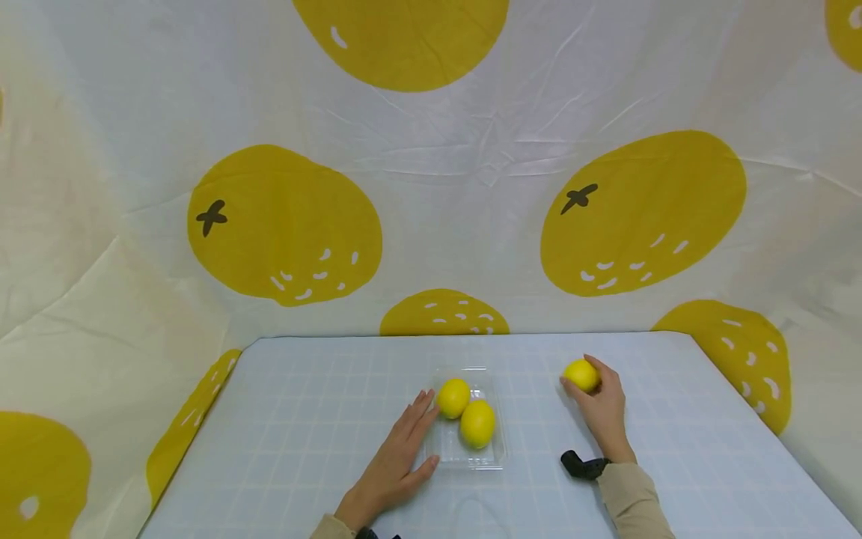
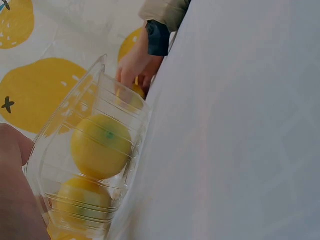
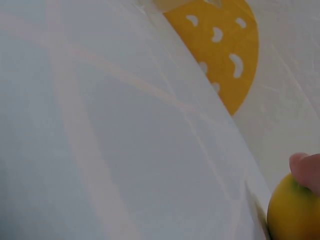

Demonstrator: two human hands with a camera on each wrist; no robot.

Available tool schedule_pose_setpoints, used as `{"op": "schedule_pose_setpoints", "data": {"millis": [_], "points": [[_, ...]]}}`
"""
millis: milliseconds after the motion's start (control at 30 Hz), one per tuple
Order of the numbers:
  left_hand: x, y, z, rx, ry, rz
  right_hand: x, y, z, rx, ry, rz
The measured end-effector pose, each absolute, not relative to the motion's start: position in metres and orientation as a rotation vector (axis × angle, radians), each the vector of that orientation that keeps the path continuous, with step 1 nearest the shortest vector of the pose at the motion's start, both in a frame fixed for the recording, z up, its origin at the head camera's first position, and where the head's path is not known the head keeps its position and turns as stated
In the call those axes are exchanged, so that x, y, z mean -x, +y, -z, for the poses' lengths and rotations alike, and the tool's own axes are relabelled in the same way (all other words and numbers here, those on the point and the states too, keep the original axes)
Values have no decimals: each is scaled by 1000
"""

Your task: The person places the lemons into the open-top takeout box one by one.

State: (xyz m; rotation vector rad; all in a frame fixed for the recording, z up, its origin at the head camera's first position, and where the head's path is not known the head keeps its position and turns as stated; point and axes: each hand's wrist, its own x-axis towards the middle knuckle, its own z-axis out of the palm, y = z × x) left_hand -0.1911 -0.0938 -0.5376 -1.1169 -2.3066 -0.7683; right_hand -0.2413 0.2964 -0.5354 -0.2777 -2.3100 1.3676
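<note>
A clear plastic container (image 1: 498,449) stands on the table and holds two lemons, one (image 1: 453,397) toward the back left and one (image 1: 477,424) in the middle. Along the container's left side lies my left hand (image 1: 400,453), its fingers straight and touching the rim area. To the right, my right hand (image 1: 602,404) grips a third lemon (image 1: 581,376) between thumb and fingers, at or near the tabletop. In the right wrist view, the thumb presses on that lemon (image 3: 295,212). The left wrist view shows both lemons through the container's wall (image 2: 112,95).
A pale blue checked cloth covers the table (image 1: 323,404). Behind and at the sides hangs a white curtain (image 1: 465,224) printed with big yellow fruit. A black wrist device (image 1: 582,466) sits on the right wrist.
</note>
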Motion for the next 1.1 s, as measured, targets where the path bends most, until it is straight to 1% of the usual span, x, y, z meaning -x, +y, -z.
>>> {"op": "schedule_pose_setpoints", "data": {"millis": [300,633,833,1100], "points": [[192,-94,537,1124,-2335,782,238,295,537,383,-2270,-1329],[192,-94,538,1123,-2318,771,237,292,533,382,-2223,-1353],[192,-94,538,1122,-2317,767,237,287,522,363,-2196,-1397],[191,-94,537,1115,-2321,769,237,278,500,273,-2131,-1375]]}}
